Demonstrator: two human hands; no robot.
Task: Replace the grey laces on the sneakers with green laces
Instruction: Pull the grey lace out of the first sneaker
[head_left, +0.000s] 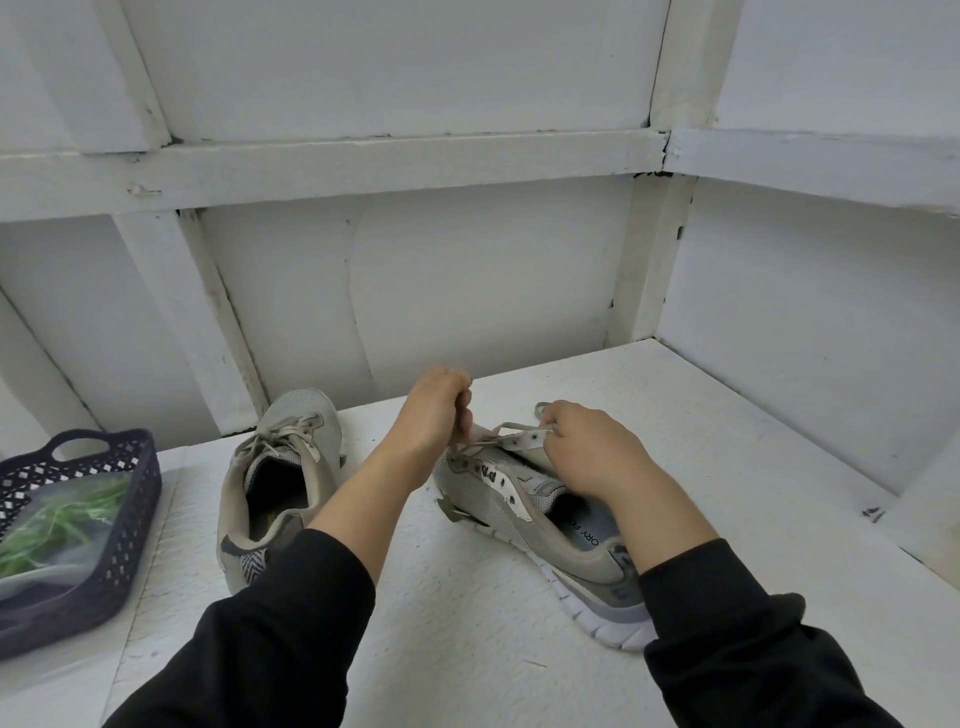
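The left hand (436, 410) is curled tight, fingers and thumb pinching a grey lace (511, 428) and holding it up over the front of a shoe (519, 512). The right hand (587, 449) has its fingers curled round the eyelet strip on the far side of that shoe, with a loop of lace poking out just past its knuckles (whether it also pinches the lace I cannot tell). The shoe lies tilted on its side on the table (467, 623), its opening facing the camera and its white sole toward the near right. Just left of the left forearm a second shoe (275, 467) stands upright, toe toward the wall (467, 260), its grey lacing tied. Well apart at the left edge of the table sits a dark basket (132, 525) holding green laces (62, 514) in a clear bag. Both forearms come out of black sleeves.
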